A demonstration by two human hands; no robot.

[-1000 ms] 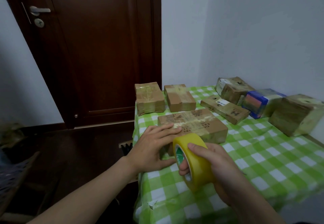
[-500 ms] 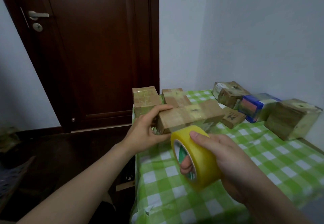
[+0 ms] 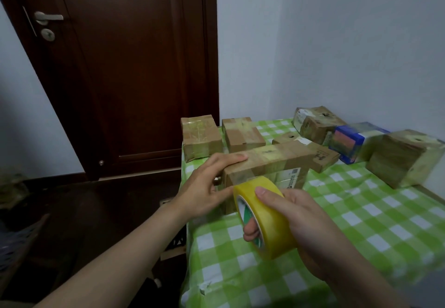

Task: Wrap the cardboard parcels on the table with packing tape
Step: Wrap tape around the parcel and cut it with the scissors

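A flat brown cardboard parcel (image 3: pixel 269 163) stands on its long edge near the table's left front, with printed labels on the face toward me. My left hand (image 3: pixel 207 187) grips its left end, fingers over the top edge. My right hand (image 3: pixel 298 213) holds a yellow roll of packing tape (image 3: pixel 267 216) just in front of the parcel, with fingers through the core and the thumb on the outer surface. The roll hides the parcel's lower front.
On the green-and-white checked tablecloth (image 3: pixel 356 223) several more taped boxes lie: two (image 3: pixel 201 136) (image 3: pixel 242 133) at the back left, a flat one (image 3: pixel 315 153), a brown one (image 3: pixel 315 122), a blue one (image 3: pixel 354 141) and a large one (image 3: pixel 404 157) by the wall. A dark door (image 3: pixel 130 67) stands left.
My left hand lifted the parcel from lying flat and turned it onto its long edge. The tape roll in my right hand stayed close in front of it.
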